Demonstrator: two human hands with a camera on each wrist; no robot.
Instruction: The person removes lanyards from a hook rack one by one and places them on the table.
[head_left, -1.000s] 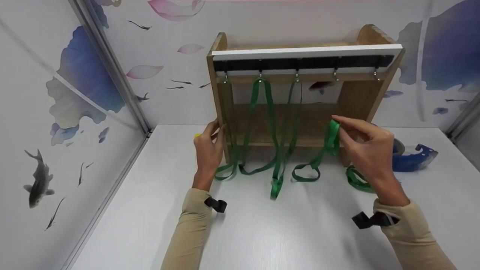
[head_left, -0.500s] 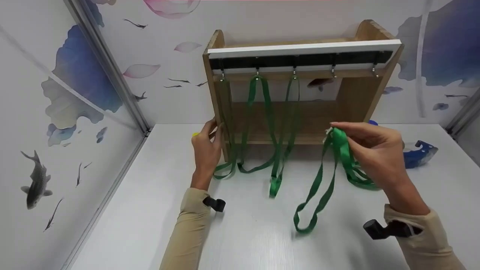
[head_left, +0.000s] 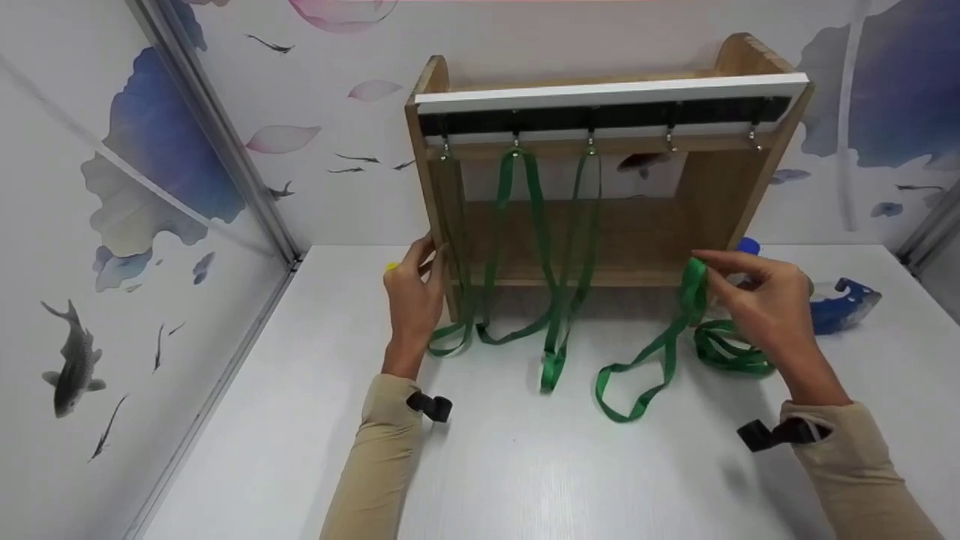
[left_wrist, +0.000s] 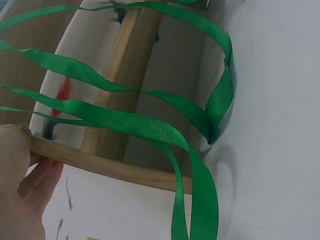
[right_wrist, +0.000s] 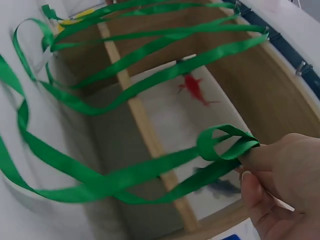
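A wooden rack (head_left: 750, 187) stands on the white table, with a row of small metal hooks (head_left: 671, 142) under its black strip. My left hand (head_left: 412, 300) grips the edge of its left side panel (left_wrist: 105, 165). Green lanyards (head_left: 540, 202) hang from the three left hooks, their lower ends reaching the table. Between thumb and fingertips, my right hand (head_left: 772, 307) pinches the folded top of another green lanyard (head_left: 691, 289), in front of the rack's right side. Its lower loop trails on the table. The right wrist view shows a small loop (right_wrist: 215, 145) at the fingertips.
A coiled green lanyard (head_left: 731, 352) lies on the table beneath my right hand. Behind that hand are a blue tape dispenser (head_left: 844, 307) and a blue round thing (head_left: 748, 246). Something yellow (head_left: 391, 268) shows behind my left hand. Patterned walls enclose the table.
My right hand has moved down and rightward with the lanyard, whose lower loop swung toward me and then settled back on the table. My left hand keeps its grip on the rack.
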